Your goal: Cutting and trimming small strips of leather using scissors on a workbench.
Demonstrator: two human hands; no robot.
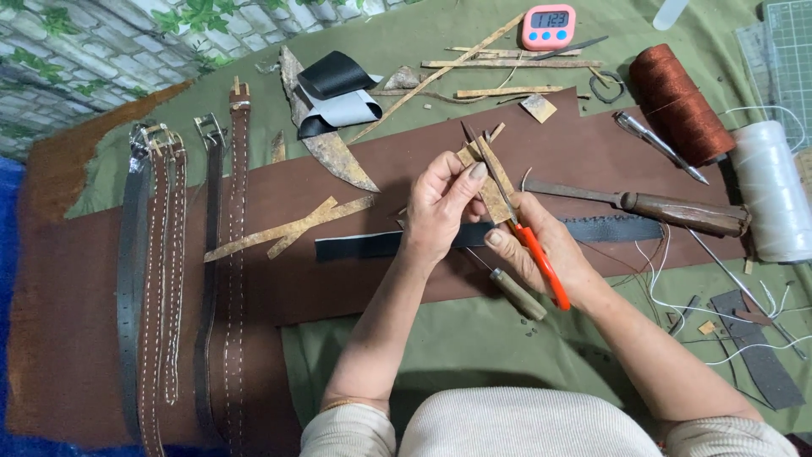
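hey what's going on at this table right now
A person is cutting a small tan leather scrap over a brown leather sheet. The left hand pinches the scrap while the right hand works orange-handled scissors, blades against the scrap. A dark strap lies under the hands, a wooden-handled awl just below them. Finished belts lie in a row at the left; spools of rust-brown thread and white thread sit at the right.

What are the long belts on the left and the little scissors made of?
The belts look like brown leather, matte, with pale stitching and shiny metal buckles. The scissors in the right hand seem to have thin metal blades and glossy orange handles, probably plastic.
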